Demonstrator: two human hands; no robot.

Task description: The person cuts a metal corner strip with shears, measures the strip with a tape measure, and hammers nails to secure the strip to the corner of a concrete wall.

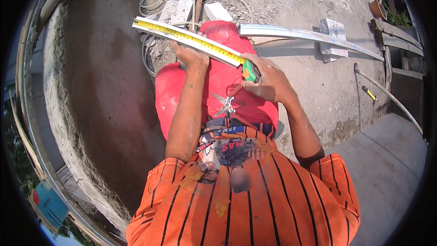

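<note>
A short white strip (186,44), seemingly a metal channel, lies slantwise above my lap. My left hand (193,55) holds it from underneath near its middle, with the fingers partly hidden behind it. Along its face runs a yellow tape blade (189,37), its hooked end at the strip's far left tip. My right hand (269,79) grips the green tape measure (250,71) at the strip's near right end. On my lap, against the red trousers (218,79), rest metal snips (226,104) with red handles and their blades apart.
A longer metal channel (291,33) reaches right from my knee, across a white block (333,38). Ahead lie a hammer (198,9), broken white chunks (217,12) and a looped cable (152,7). A yellow-handled tool (369,93) and a pale pipe (387,92) are at right.
</note>
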